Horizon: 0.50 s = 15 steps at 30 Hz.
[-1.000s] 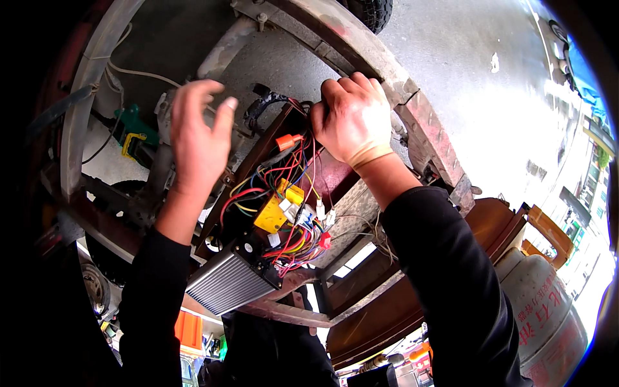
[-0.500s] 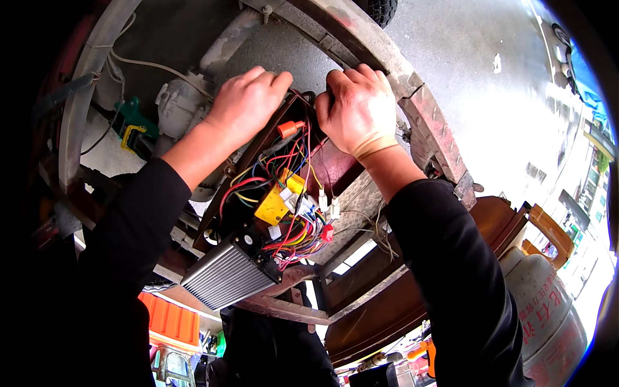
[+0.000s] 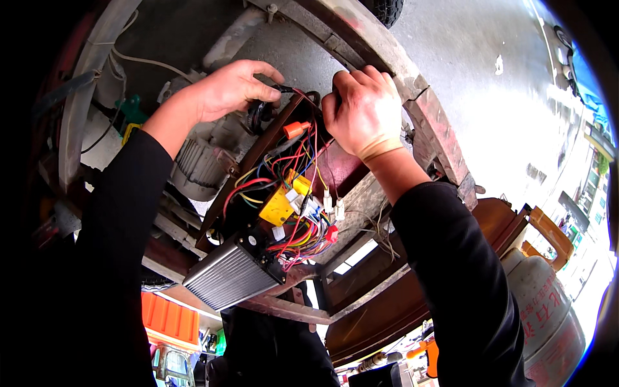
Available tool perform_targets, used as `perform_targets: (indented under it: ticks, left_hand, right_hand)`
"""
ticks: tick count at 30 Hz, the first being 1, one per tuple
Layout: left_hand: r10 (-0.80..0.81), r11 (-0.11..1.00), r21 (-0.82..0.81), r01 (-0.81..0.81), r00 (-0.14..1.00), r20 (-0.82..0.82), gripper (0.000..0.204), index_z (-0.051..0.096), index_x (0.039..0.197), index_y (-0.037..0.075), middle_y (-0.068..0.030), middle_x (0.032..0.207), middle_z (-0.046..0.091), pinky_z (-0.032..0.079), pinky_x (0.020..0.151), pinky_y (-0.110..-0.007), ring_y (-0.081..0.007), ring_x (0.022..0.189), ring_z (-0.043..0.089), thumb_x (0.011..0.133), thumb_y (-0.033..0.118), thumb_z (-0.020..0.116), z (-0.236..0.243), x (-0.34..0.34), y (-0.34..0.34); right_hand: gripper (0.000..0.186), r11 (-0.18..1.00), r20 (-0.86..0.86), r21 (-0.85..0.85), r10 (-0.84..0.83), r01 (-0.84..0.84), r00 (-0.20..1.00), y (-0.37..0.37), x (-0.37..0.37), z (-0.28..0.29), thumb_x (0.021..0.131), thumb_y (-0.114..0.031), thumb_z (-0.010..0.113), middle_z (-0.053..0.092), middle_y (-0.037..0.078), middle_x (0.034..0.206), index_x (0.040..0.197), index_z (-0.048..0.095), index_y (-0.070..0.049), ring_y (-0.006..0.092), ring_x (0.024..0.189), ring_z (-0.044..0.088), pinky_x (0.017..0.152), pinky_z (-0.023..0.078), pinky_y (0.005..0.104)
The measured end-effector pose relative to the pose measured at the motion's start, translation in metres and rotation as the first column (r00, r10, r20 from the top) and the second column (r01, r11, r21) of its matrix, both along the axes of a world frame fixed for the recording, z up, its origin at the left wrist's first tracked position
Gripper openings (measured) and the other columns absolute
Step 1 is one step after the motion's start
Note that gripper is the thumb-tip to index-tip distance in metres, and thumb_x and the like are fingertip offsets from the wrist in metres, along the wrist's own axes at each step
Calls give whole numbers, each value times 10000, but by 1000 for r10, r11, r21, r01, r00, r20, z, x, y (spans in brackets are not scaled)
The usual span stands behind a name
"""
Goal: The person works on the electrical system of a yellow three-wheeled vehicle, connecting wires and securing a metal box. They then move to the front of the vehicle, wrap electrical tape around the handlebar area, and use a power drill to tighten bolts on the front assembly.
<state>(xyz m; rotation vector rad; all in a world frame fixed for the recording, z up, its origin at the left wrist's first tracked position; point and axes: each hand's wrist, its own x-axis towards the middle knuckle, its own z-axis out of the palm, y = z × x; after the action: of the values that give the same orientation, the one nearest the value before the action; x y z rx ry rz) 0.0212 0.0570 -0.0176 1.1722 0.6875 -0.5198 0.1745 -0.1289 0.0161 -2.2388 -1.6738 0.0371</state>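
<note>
My left hand [image 3: 235, 90] is at the far end of a brown metal tray [image 3: 274, 131], index finger and thumb around a black-sleeved cable [image 3: 284, 88] that runs to the tray's far end. A dark coiled cable [image 3: 258, 116] hangs below that hand. Across the tray, my right hand [image 3: 364, 115] is closed; whatever its fingers hold is hidden. Between the hands lie an orange connector [image 3: 296, 129] and thin coloured wires. Nearer me, a yellow block [image 3: 276, 208], white plugs [image 3: 339, 208] and a red plug [image 3: 331, 233] crowd beside a finned silver controller box [image 3: 232, 274].
A worn metal frame [image 3: 438, 132] curves around the work. A grey motor housing [image 3: 196, 169] sits left of the tray. At lower right stands a grey gas cylinder [image 3: 545, 316]; an orange crate [image 3: 169, 320] is at lower left. A tyre [image 3: 387, 9] shows at the top.
My left hand has moved left and its fingers have opened out from a fist, showing the black-sleeved cable and the coiled cable below. My right hand stays closed, nearly in place.
</note>
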Motion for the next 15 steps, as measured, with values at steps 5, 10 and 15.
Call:
perform_targets:
  ticks: [5,10,15]
  left_hand:
    - [65,983,172,-61,998,-17,332,596,1214,60,-8,972,655,427,724,-226,-53,870,559,907,172,654,12,-2,-8]
    - [127,991,30,-129,990,54,270,613,1157,50,-3,933,629,432,742,-242,-80,855,551,923,184,624,6,-12,-12]
    - [349,834,-456,-310,937,2,219,582,1125,24,-18,929,609,446,745,-258,-108,824,555,940,135,551,-25,-19,-14]
  right_hand:
    - [169,1000,2,18,-1,1,1000,0,0,0,689,-206,676,581,76,665,644,563,-90,274,743,559,721,440,374]
    - [172,1000,-12,-13,1,-2,1000,0,0,1,687,-207,679,576,76,666,646,561,-89,276,741,558,722,438,374]
    - [171,1000,-14,6,12,-12,1000,3,-1,3,685,-207,680,572,77,664,645,561,-91,276,742,558,720,438,375]
